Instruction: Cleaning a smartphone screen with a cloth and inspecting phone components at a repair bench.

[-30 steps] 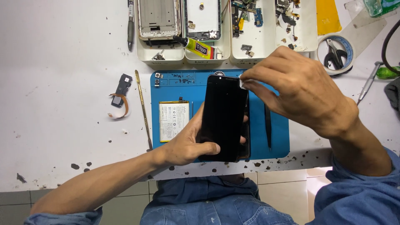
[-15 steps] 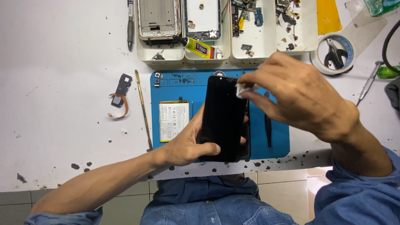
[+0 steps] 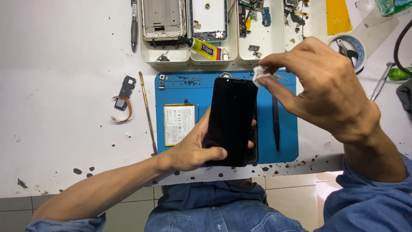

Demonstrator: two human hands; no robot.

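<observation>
A white bench (image 3: 64, 64) seen from above, speckled with dark spots along its near edge. Toward the left lies a small black part with an orange ribbon cable (image 3: 123, 96), and beside it a thin metal pry tool (image 3: 147, 114) runs from the far side toward the near edge. At the far edge sit white trays (image 3: 274, 43) holding phone frames, small parts and a yellow glue tube (image 3: 202, 47).

In the middle is a blue work mat (image 3: 287, 141). A flat white phone battery (image 3: 179, 124) lies on its left part. The left hand (image 3: 193, 148) is clamped on a black phone (image 3: 231, 122), thumb across the dark glass near its lower end, fingers behind; the phone is tilted up over the centre of the mat.

The right hand (image 3: 322, 81) pinches a small crumpled white wipe (image 3: 260, 74). A second ago the wipe pressed on the phone's top right corner; now it has lifted just off that corner, so this pass over the glass looks finished or paused. A black spudger (image 3: 276, 124) lies on the mat's right part, a tape roll (image 3: 348, 45) beyond it.
</observation>
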